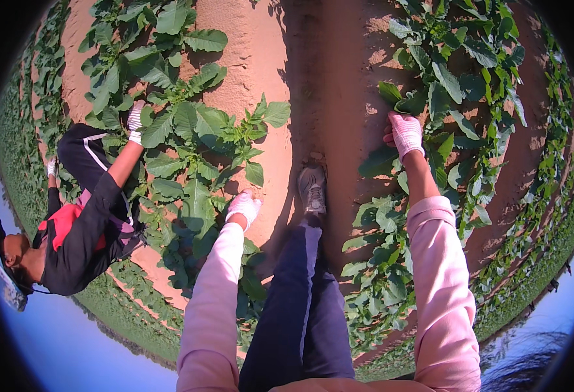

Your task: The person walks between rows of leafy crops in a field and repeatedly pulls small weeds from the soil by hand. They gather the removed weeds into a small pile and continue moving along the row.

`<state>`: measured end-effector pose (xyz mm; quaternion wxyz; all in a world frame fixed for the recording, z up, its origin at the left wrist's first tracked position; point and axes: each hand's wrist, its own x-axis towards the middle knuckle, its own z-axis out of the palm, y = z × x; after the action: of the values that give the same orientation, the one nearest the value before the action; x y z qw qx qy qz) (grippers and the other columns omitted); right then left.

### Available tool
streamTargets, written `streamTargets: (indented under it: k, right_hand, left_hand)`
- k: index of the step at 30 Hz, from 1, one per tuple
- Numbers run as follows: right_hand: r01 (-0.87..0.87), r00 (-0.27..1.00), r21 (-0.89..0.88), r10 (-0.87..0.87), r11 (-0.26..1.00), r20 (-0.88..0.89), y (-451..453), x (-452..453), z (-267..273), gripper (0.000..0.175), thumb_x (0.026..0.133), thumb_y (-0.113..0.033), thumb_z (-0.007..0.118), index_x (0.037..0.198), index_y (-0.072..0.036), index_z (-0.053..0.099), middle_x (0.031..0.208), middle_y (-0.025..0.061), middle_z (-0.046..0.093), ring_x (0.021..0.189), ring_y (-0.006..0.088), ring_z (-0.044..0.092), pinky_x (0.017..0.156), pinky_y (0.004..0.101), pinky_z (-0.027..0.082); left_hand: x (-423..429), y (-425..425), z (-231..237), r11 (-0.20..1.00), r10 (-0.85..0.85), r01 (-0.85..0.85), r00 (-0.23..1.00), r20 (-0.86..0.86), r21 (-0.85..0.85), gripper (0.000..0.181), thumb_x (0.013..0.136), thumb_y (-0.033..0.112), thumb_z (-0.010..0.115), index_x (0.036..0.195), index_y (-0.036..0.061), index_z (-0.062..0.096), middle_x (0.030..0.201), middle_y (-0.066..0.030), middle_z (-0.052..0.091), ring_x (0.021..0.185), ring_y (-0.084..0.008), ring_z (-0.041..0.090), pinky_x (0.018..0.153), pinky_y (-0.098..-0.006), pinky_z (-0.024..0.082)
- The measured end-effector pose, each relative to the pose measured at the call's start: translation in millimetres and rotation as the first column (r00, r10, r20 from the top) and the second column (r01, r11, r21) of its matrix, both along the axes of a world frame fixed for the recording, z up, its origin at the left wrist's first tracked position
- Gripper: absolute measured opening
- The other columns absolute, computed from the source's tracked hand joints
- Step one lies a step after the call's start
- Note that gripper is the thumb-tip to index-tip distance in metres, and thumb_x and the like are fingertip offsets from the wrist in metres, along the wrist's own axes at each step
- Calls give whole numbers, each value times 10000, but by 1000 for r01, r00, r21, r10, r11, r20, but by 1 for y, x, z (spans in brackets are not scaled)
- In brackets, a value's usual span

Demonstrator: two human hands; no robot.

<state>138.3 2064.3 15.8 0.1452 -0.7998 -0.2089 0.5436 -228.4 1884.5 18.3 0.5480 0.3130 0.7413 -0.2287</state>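
I stand in a furrow between two rows of leafy green crop plants. My left hand [245, 208], in a pale pink knit glove, is at the inner edge of the left row [194, 127], near bare soil; its fingers are curled, and whether they hold anything is hidden. Beside a broad leaf [411, 103] of the right row [446, 81] is my right hand [405, 132], gloved in pink as well. Its fingers are bent in under the leaf, and I cannot make out whether they grip it. A taller leafy weed-like plant [250, 127] leans out over the soil ahead of my left hand.
A co-worker [81, 215] in a dark jacket and brimmed hat crouches at the left, one striped-gloved hand [136, 122] among the left row's plants. My shoe [312, 188] rests on the furrow's soil [338, 147]. Further crop rows [556, 161] run along both sides.
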Motion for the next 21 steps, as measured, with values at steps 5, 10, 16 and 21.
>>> streamTargets:
  k: [5, 10, 16, 21]
  right_hand:
    - [144, 989, 69, -146, 987, 31, -5, -3, -11, 253, 842, -291, 592, 796, -44, 570, 575, 71, 548, 372, 177, 500, 373, 295, 428]
    - [174, 984, 78, -176, 982, 14, -2, -2, -13, 269, 836, -294, 622, 786, -40, 551, 569, 74, 539, 364, 173, 485, 353, 294, 407]
    - [151, 988, 52, -152, 987, 14, -2, 2, -14, 285, 839, -315, 621, 782, -47, 545, 576, 79, 551, 365, 173, 498, 346, 292, 404]
    - [135, 990, 5, -135, 991, -31, 1, 3, -9, 276, 840, -291, 613, 794, -25, 557, 564, 77, 538, 377, 170, 493, 366, 300, 422]
  left_hand:
    - [-7, 19, -12, 214, 915, -958, 127, 383, -192, 324, 944, 327, 391, 1013, 46, 537, 784, -91, 557, 710, -252, 544, 607, -314, 473]
    - [-1, 73, -35, -318, 778, -922, -387, 495, -220, 377, 928, 368, 418, 1046, 45, 571, 1001, -156, 628, 835, -311, 621, 662, -419, 505]
    - [-22, 98, -49, -108, 744, -952, -269, 612, -287, 308, 930, 282, 420, 1011, 27, 573, 927, -151, 626, 769, -314, 619, 662, -448, 521]
    - [-18, 124, -60, -567, 730, -810, -577, 366, -147, 227, 928, 257, 421, 950, 74, 555, 804, -127, 611, 559, -254, 511, 527, -349, 457]
